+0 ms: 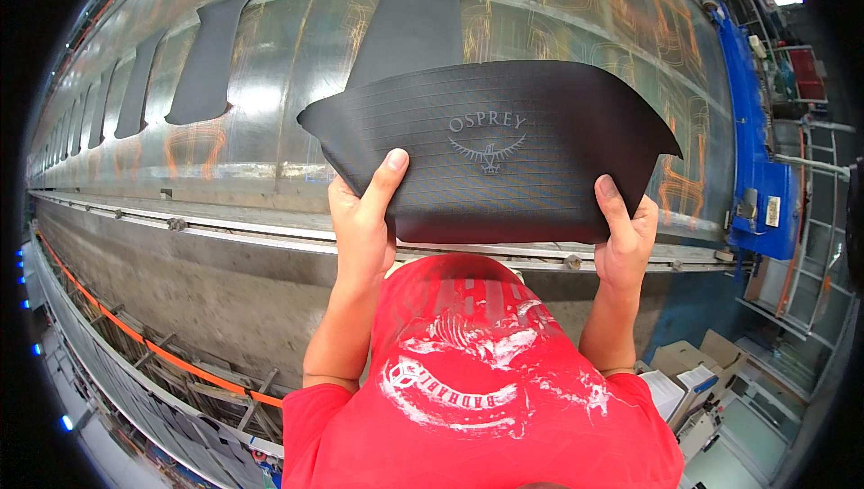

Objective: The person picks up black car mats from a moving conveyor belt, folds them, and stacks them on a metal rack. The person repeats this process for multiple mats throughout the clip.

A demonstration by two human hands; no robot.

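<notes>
A black flexible panel (560, 151) with evenly spaced ridges and a grey Osprey logo is held up before my chest. My left hand (368, 209) grips its lower left edge, thumb on the printed face. At the lower right edge, my right hand (621, 232) holds it the same way, thumb in front and fingers mostly hidden behind. The panel curves, and its lower edge bends over. Behind it, partly covered, another dark panel (422, 23) lies flat on a long metal-topped table (270, 111).
Several similar dark panels (206, 60) lie in a row along the table towards the left. A metal rail (223, 222) runs along the near edge. At the right stands a blue machine part (759, 178), with cardboard boxes (685, 361) lower down. An orange strip (175, 361) borders a rack behind, at lower left.
</notes>
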